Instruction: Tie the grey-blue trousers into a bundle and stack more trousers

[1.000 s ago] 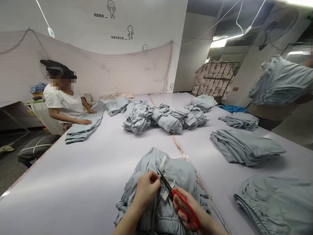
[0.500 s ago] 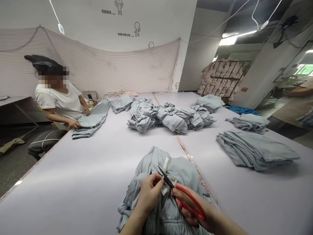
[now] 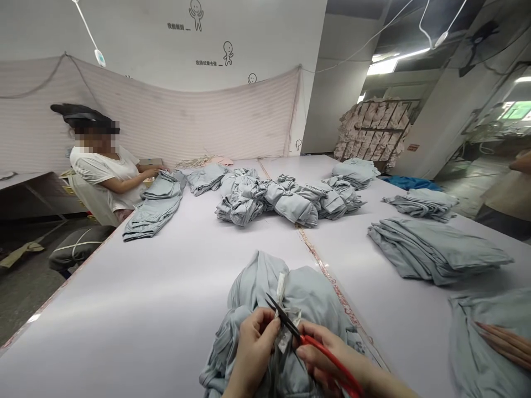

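Note:
A bundle of grey-blue garments [image 3: 307, 287] lies on the table in front of me, drawn in at its middle by a whitish tie strip [image 3: 281, 284]. My left hand [image 3: 258, 340] pinches part of that strip between thumb and fingers. Wrapped around the red handles of a pair of scissors [image 3: 286, 319] is my right hand [image 3: 327, 354]. The dark blades point up and left, slightly parted, just beside my left fingertips and over the knot. Whether the strip lies between the blades I cannot tell.
Several tied garment bundles [image 3: 290, 202] sit mid-table. Folded stacks [image 3: 435, 249] lie to the right, where another person's hand [image 3: 501, 342] rests on fabric [image 3: 468, 331]. A seated co-worker [image 3: 108, 171] handles garments [image 3: 155, 204] at the left edge.
Another person's hand and a garment pile have come into view at lower right. The co-worker at left has moved their hands farther back. My hands and the scissors have barely shifted.

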Action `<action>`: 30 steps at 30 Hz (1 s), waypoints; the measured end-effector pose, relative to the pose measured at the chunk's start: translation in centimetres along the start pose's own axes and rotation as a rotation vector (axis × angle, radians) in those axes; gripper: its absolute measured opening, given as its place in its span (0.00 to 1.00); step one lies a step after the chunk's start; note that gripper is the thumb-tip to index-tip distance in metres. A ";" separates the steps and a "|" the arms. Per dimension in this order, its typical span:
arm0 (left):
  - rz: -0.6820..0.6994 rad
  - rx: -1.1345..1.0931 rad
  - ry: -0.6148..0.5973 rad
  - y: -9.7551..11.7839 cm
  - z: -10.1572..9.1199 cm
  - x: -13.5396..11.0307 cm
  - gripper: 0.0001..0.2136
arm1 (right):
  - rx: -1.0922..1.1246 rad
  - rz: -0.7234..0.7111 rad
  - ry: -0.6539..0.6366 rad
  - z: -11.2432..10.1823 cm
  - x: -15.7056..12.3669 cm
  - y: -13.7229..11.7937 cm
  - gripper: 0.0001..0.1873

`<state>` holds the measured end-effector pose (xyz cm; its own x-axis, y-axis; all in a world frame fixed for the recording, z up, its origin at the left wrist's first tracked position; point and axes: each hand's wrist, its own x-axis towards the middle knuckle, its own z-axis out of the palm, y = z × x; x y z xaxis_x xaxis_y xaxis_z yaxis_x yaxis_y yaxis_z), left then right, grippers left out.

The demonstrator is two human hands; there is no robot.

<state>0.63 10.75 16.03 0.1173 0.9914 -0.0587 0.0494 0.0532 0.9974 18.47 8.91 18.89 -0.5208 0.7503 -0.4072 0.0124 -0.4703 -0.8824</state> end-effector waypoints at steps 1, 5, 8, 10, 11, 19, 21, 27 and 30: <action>-0.008 0.006 -0.003 -0.1 0.1 -0.3 0.14 | 0.001 0.031 -0.015 0.0 -0.1 -0.4 0.24; -0.012 -0.002 0.007 0.1 0.1 -0.8 0.15 | -0.034 0.122 0.026 0.0 -0.2 -1.0 0.22; -0.036 -0.049 -0.012 0.3 -0.2 -0.8 0.15 | -0.044 0.047 0.003 -0.1 -0.1 0.5 0.23; -0.061 -0.097 -0.026 0.3 -0.3 -0.9 0.15 | -0.046 -0.020 -0.048 -0.2 0.1 1.6 0.25; -0.076 -0.130 -0.035 0.3 -0.2 -1.1 0.15 | -0.047 -0.039 -0.037 -0.3 0.3 1.9 0.25; -0.024 -0.272 0.099 0.5 0.8 -3.5 0.15 | -0.056 -0.323 0.053 0.3 -0.1 -3.8 0.15; 0.033 -0.255 0.234 0.7 -0.8 -4.1 0.15 | -0.049 -0.368 0.076 0.3 -1.3 -4.6 0.14; -0.084 -0.455 0.487 0.4 -8.3 -6.7 0.18 | -0.021 -0.327 0.130 -0.1 -3.9 -1.9 0.16; -0.180 -0.662 0.725 -1.6 -12.7 -9.0 0.24 | -0.059 -0.265 0.130 0.1 -4.6 0.1 0.19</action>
<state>-13.12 3.24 15.51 -0.4820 0.7839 -0.3913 -0.5818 0.0476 0.8119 20.81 5.37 20.75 -0.3992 0.8982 -0.1841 -0.0584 -0.2253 -0.9725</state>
